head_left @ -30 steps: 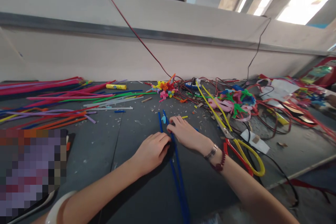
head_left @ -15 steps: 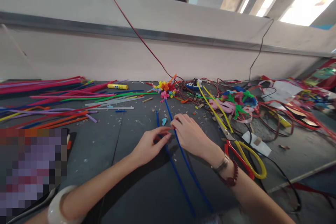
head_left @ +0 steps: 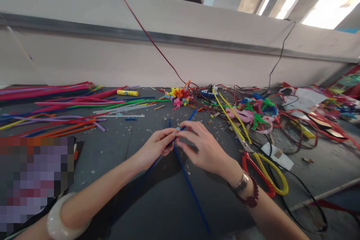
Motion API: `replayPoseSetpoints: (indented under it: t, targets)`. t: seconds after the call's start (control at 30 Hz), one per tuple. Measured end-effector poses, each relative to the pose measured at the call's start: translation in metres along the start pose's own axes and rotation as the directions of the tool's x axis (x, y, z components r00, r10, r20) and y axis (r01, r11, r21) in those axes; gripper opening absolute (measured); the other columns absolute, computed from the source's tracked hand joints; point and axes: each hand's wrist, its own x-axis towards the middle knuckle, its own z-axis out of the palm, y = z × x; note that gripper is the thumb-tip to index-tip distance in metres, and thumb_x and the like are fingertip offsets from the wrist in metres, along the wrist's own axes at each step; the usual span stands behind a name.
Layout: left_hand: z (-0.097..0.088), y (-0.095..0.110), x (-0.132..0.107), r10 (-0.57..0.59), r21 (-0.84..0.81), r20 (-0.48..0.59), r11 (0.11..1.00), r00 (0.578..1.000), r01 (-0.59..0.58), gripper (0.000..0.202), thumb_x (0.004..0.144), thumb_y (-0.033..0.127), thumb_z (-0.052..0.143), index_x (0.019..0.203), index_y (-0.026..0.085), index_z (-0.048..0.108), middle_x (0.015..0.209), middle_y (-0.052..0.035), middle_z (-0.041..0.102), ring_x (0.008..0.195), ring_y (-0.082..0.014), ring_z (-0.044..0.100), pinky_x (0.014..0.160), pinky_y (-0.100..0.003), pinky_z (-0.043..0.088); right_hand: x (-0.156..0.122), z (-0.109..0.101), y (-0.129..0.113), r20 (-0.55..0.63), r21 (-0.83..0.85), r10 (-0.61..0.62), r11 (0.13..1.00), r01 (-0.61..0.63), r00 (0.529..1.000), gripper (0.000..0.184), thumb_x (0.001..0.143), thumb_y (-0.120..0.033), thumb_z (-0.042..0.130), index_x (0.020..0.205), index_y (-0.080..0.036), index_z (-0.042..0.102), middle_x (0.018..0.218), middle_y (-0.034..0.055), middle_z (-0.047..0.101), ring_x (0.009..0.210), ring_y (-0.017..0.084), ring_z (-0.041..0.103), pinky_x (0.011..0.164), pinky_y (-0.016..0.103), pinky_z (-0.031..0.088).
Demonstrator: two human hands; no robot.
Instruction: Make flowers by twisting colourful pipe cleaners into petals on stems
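Note:
My left hand [head_left: 157, 145] pinches a blue pipe cleaner [head_left: 192, 114] between thumb and fingers. Its far end points up and right, and its near length runs down-left beneath my forearm. My right hand [head_left: 198, 144] is close against the left fingertips, thumb and fingers apart, with the fingers touching or just over the pipe cleaner. A second blue pipe cleaner [head_left: 191, 189] lies on the table under both hands, its middle partly hidden. A pale blue scrap [head_left: 177, 129] shows by the fingertips, largely covered.
Many coloured pipe cleaners [head_left: 78, 103] and a yellow tube [head_left: 127, 93] lie at left. A cluster of small flowers [head_left: 178, 96] is ahead. Red-and-yellow-handled scissors [head_left: 260, 163], cables [head_left: 302, 187] and a colourful fuzzy pile [head_left: 255, 108] are at right. A low wall [head_left: 126, 63] stands behind.
The blue pipe cleaner has swung from leaning up-left to pointing up-right. My left hand has taken hold of it, while my right hand's pinch has loosened and its fingers have spread.

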Motion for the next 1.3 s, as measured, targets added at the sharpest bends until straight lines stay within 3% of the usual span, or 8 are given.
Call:
replayPoseSetpoints:
  t: [0.1, 0.2, 0.4, 0.6, 0.73, 0.97, 1.13, 1.3]
  targets:
    - [-0.014, 0.024, -0.002, 0.167, 0.502, 0.03, 0.85, 0.985, -0.159, 0.025, 0.085, 0.034, 0.044, 0.09, 0.017, 0.062, 0.071, -0.0008, 0.058, 0.06, -0.0106, 0.051, 0.052, -0.019, 0.04, 0.005, -0.014, 0.006, -0.195, -0.001, 0.036, 0.999, -0.036, 0.98, 0.026, 0.084, -0.02, 0.042, 0.105, -0.021, 0.058, 0.112, 0.0087, 0.052, 0.104, 0.023, 0.047, 0.09, 0.043, 0.037]
    - [-0.024, 0.044, -0.007, 0.318, 0.839, 0.079, 0.49, 0.945, -0.235, 0.026, 0.087, 0.03, 0.04, 0.098, 0.021, 0.062, 0.09, -0.0033, 0.063, 0.082, -0.0162, 0.057, 0.072, -0.026, 0.044, 0.009, -0.022, 0.023, -0.263, 0.098, 0.191, 0.98, -0.171, 0.946, 0.027, 0.086, -0.021, 0.041, 0.104, -0.02, 0.061, 0.106, 0.0071, 0.058, 0.101, 0.021, 0.05, 0.088, 0.039, 0.038]
    - [-0.028, 0.057, -0.013, 0.402, 0.97, 0.114, 0.151, 0.908, -0.188, 0.028, 0.088, 0.028, 0.036, 0.102, 0.022, 0.06, 0.097, -0.0025, 0.062, 0.084, -0.0177, 0.059, 0.07, -0.028, 0.045, 0.001, -0.01, 0.054, 0.323, 0.588, 0.407, 0.621, -0.518, 0.854, 0.031, 0.082, -0.038, 0.05, 0.085, -0.014, 0.069, 0.074, 0.0049, 0.065, 0.063, 0.012, 0.052, 0.058, 0.024, 0.039]
    - [-0.032, 0.054, -0.009, 0.454, 0.938, 0.225, 0.139, 0.862, -0.318, 0.035, 0.087, 0.016, 0.032, 0.109, 0.022, 0.059, 0.11, -0.0049, 0.059, 0.097, -0.0168, 0.057, 0.082, -0.029, 0.046, -0.008, 0.012, 0.053, 0.576, 0.803, 0.275, -0.01, -0.596, 0.77, 0.022, 0.07, -0.03, 0.067, 0.081, -0.011, 0.067, 0.059, -0.0009, 0.056, 0.051, 0.005, 0.043, 0.049, 0.018, 0.031]
    - [-0.028, 0.049, -0.01, 0.463, 0.917, 0.316, 0.074, 0.828, -0.392, 0.034, 0.088, 0.018, 0.033, 0.108, 0.023, 0.06, 0.111, -0.0032, 0.06, 0.098, -0.0154, 0.058, 0.081, -0.026, 0.047, -0.013, 0.023, 0.049, 0.594, 0.794, 0.087, -0.225, -0.565, 0.8, 0.023, 0.067, -0.027, 0.07, 0.081, -0.009, 0.066, 0.052, -0.0027, 0.05, 0.051, 0.006, 0.042, 0.049, 0.019, 0.029]
    - [-0.017, 0.041, -0.018, 0.465, 0.868, 0.4, 0.085, 0.79, -0.49, 0.035, 0.087, 0.022, 0.043, 0.122, 0.025, 0.049, 0.108, -0.0054, 0.06, 0.087, -0.0129, 0.06, 0.072, -0.022, 0.048, -0.019, 0.034, 0.044, 0.505, 0.785, -0.044, -0.392, -0.48, 0.862, 0.021, 0.067, -0.025, 0.07, 0.082, -0.01, 0.068, 0.051, -0.0028, 0.049, 0.049, 0.005, 0.038, 0.051, 0.021, 0.026]
    - [-0.012, 0.046, -0.021, 0.634, 0.784, 0.341, 0.216, 0.694, -0.583, 0.019, 0.081, 0.014, 0.053, 0.091, 0.022, 0.066, 0.092, -0.0013, 0.067, 0.08, -0.0098, 0.062, 0.073, -0.017, 0.048, -0.02, 0.037, 0.038, 0.464, 0.758, -0.145, -0.447, -0.476, 0.874, 0.018, 0.068, -0.026, 0.07, 0.08, -0.013, 0.068, 0.047, -0.0048, 0.044, 0.048, 0.006, 0.037, 0.049, 0.021, 0.026]
    - [0.003, 0.046, -0.017, 0.618, 0.805, 0.13, 0.39, 0.775, -0.447, 0.016, 0.079, 0.017, 0.053, 0.08, 0.017, 0.069, 0.079, -0.0028, 0.071, 0.071, -0.0137, 0.065, 0.068, -0.022, 0.052, -0.016, 0.035, 0.034, 0.398, 0.884, 0.11, -0.309, -0.349, 0.911, 0.017, 0.068, -0.028, 0.068, 0.082, -0.018, 0.067, 0.051, -0.0048, 0.049, 0.048, 0.005, 0.038, 0.05, 0.021, 0.032]
